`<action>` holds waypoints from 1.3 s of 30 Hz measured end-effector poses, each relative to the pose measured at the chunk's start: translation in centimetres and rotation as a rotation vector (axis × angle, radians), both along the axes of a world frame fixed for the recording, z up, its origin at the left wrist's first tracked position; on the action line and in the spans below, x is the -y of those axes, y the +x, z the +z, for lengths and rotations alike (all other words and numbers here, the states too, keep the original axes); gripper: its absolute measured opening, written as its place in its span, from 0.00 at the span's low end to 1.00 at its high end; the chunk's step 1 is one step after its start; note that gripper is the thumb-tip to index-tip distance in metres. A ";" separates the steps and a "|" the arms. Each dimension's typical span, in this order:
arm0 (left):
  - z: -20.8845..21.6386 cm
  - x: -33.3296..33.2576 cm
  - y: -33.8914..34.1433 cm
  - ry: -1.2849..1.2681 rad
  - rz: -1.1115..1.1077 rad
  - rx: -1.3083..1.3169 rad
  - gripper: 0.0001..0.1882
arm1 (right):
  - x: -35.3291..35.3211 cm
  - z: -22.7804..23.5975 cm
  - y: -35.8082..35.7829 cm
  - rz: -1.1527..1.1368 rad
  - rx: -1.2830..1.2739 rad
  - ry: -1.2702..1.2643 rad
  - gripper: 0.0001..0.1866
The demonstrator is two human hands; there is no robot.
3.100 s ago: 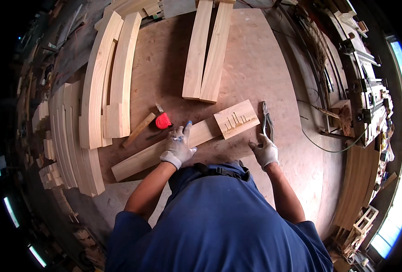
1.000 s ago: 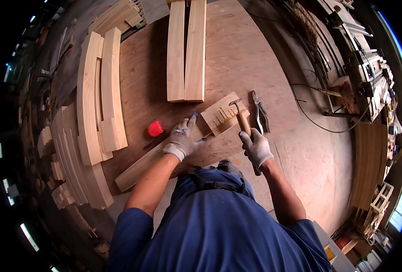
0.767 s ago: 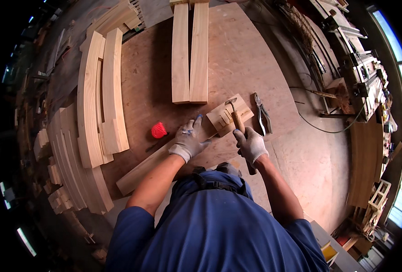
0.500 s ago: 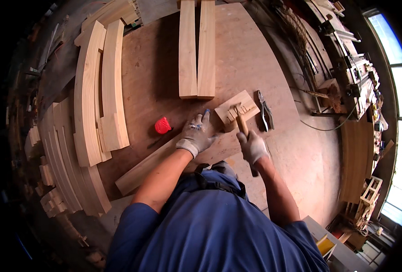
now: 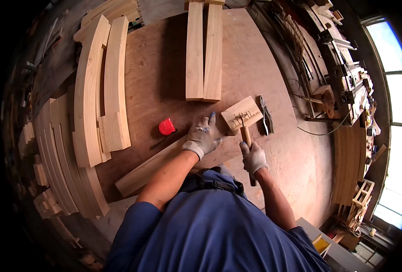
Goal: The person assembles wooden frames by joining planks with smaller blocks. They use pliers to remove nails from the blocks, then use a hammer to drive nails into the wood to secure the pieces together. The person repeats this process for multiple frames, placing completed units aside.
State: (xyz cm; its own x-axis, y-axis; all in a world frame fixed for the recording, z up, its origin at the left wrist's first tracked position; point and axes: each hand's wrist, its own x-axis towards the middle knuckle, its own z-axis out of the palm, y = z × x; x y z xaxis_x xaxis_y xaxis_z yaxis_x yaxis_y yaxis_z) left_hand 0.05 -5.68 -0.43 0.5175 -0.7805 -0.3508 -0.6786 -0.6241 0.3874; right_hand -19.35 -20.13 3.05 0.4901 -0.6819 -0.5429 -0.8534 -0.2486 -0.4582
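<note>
My right hand (image 5: 255, 158), in a pale work glove, is closed round the wooden handle of a hammer (image 5: 246, 135). The hammer's head reaches the near side of a short wood block (image 5: 250, 106), where several thin nail-like pieces lie or stand on top; their exact kind is too small to tell. My left hand (image 5: 202, 137), gloved in grey, lies with fingers spread on the far end of a long wooden beam (image 5: 153, 165), left of the block. Just right of the block are pliers (image 5: 266, 115) with their handles toward me. A red tape measure (image 5: 167, 127) sits left of my left hand.
Two long beams (image 5: 204, 59) lie side by side ahead on the brown board worktop (image 5: 151, 81). Curved timbers (image 5: 92, 90) are stacked at the left, with more lengths (image 5: 69, 158) beyond. Clamps and machinery (image 5: 341, 68) line the right side by a window.
The hammer and my right hand have drawn back slightly toward me, uncovering more of the block's top. My left hand keeps its place on the beam. The whole view has shifted a little.
</note>
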 end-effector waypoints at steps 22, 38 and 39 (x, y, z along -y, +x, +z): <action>0.4 0.5 0.9 0.041 -0.003 -0.002 0.58 | 1.7 -1.2 0.1 -0.073 0.014 -0.024 0.33; 0.2 1.0 1.1 0.028 0.030 -0.040 0.59 | 3.9 2.8 3.5 -0.264 0.056 0.068 0.31; 0.3 1.0 1.2 0.043 0.035 -0.059 0.59 | 4.1 1.5 3.3 -0.270 0.056 0.068 0.32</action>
State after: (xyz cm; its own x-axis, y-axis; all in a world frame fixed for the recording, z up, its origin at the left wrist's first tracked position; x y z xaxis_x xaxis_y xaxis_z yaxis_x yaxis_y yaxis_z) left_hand 1.22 -6.69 -0.13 0.5214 -0.7458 -0.4145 -0.6327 -0.6639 0.3986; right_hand -16.05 -24.23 4.52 0.3263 -0.7545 -0.5695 -0.8575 0.0173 -0.5142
